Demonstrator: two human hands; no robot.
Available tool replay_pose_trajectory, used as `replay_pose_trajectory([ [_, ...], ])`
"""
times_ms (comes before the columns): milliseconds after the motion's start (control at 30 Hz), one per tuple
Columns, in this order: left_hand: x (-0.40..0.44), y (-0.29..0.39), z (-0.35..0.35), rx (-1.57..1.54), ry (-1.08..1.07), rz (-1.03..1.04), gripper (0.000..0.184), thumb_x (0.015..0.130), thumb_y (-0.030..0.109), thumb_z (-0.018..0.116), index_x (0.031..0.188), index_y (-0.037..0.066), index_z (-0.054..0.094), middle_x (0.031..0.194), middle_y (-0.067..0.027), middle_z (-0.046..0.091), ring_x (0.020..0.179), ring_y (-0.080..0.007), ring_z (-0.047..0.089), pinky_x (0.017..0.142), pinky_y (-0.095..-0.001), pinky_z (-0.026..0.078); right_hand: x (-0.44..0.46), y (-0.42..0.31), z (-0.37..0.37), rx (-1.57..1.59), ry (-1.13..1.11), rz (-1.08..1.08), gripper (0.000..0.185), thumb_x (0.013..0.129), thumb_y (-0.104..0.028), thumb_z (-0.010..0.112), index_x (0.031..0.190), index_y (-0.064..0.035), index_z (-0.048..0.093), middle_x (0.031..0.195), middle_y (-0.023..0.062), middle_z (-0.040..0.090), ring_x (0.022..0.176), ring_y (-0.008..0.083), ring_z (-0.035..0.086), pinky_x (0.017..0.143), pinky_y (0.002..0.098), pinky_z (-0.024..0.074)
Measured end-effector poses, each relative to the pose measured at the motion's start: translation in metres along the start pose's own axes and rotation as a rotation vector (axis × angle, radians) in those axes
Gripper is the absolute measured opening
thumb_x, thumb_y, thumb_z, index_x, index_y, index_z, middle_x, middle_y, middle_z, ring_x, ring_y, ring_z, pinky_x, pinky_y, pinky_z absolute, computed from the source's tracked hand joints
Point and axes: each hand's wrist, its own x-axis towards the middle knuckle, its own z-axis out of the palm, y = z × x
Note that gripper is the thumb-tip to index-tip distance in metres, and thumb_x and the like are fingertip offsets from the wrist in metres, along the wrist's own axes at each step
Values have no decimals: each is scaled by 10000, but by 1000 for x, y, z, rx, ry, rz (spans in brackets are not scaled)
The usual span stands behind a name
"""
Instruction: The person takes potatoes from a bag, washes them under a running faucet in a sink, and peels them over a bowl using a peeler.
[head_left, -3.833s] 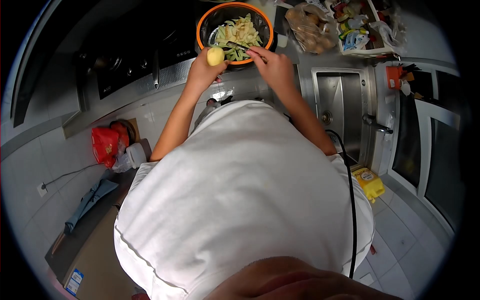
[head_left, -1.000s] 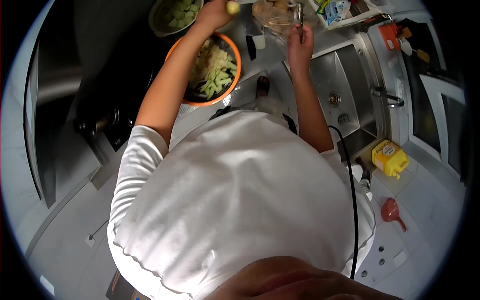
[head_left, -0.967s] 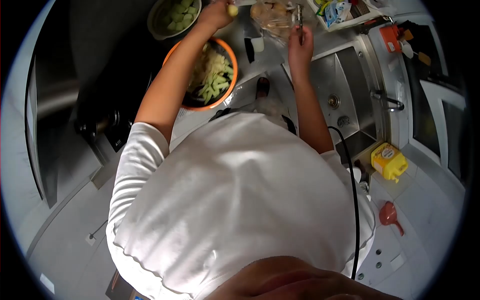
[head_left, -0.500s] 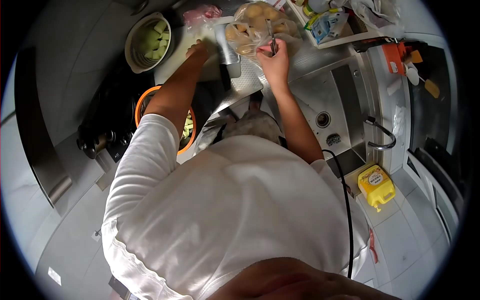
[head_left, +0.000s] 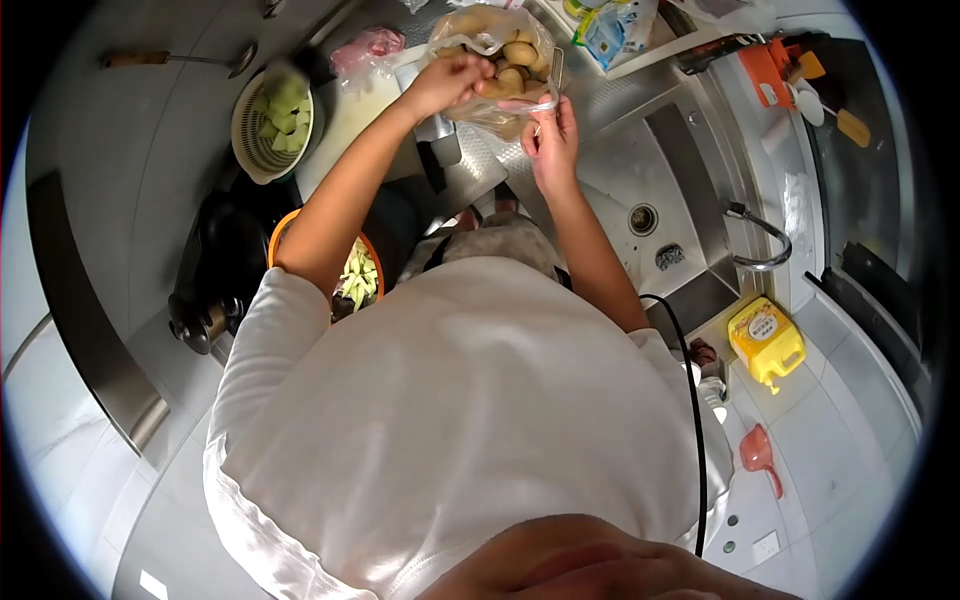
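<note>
My left hand (head_left: 452, 82) reaches over the left side of a clear plastic bag (head_left: 495, 118) of potatoes (head_left: 519, 54). Its fingers are loosely bent at the potatoes, and nothing is visibly gripped in them. At the bag's right edge, my right hand (head_left: 552, 145) is closed on a metal peeler (head_left: 557, 66) that points up, and pinches the thin plastic as well. Below my left forearm, an orange-rimmed bin (head_left: 372, 250) holds peelings (head_left: 358, 275), partly hidden by the arm.
A colander (head_left: 240, 135) with pale green chunks stands left of a cutting board (head_left: 352, 118). A dark-handled knife (head_left: 432, 168) lies near the counter edge. The sink (head_left: 610, 190) is to the right, a tray (head_left: 650, 50) of packets behind it, a yellow jug (head_left: 765, 338) on the floor.
My left hand has moved from the cutting board to the potato bag; earlier it held a pale peeled piece. My right hand has kept the peeler and now draws at the bag's edge.
</note>
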Motion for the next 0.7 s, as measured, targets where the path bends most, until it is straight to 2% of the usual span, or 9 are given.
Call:
replay_pose_trajectory([
  [100,45,-1,8,-161,350,273,323,997,146,611,1288,7,603,944,-69,696,816,-156,643,755,-296,542,-9,-2,-9,-5,5,-36,202,1117,-292,476,1165,-96,495,1041,211,728,475,47,379,457,214,299],
  [133,63,-2,4,-72,560,316,399,957,199,662,1291,-9,596,1031,-141,714,929,-281,684,843,-375,565,-14,-3,-11,18,6,-48,205,1120,-277,468,1201,-93,505,1053,213,726,487,46,385,473,214,306],
  [333,68,13,7,464,776,497,696,947,133,643,1568,43,340,1332,-158,618,1172,-345,632,994,-422,507,-27,-4,-13,48,23,-71,346,1090,-217,540,1404,-88,470,928,137,728,496,10,400,453,196,277],
  [400,47,33,33,816,704,303,496,903,263,710,1285,-33,598,1196,-267,674,1018,-435,678,930,-450,554,-28,-9,-15,69,12,-47,389,1082,-187,553,1443,-79,454,897,115,713,529,19,453,468,199,290],
  [433,46,37,38,667,576,179,516,851,336,761,1209,-25,674,1218,-314,659,1076,-535,620,923,-515,535,-27,-9,-15,69,1,-45,399,1075,-175,567,1444,-75,457,889,103,708,561,25,494,478,201,299],
  [500,31,30,46,869,674,347,486,864,343,753,1138,-53,682,1226,-351,629,1044,-519,641,933,-498,542,-29,-10,-18,70,-2,-42,409,1067,-163,582,1445,-70,459,881,91,702,594,32,535,488,203,308],
  [567,-10,57,54,932,583,236,483,874,386,751,969,-86,709,1101,-362,661,962,-471,687,904,-483,556,-30,-12,-22,-20,22,-18,406,1079,-190,556,1449,-62,448,917,136,710,528,22,416,489,199,301],
  [667,-55,101,59,999,304,16,507,868,454,770,998,-30,692,836,-263,677,921,-422,696,833,-495,543,-36,-14,-27,-10,6,35,420,1070,-193,573,1450,-66,449,934,142,720,531,23,423,491,202,300],
  [700,-60,104,57,974,303,52,505,886,483,747,884,-21,706,876,-260,694,905,-424,699,781,-507,538,-38,-11,-29,-6,10,38,420,1070,-193,573,1450,-66,449,934,142,720,531,23,423,491,202,300],
])
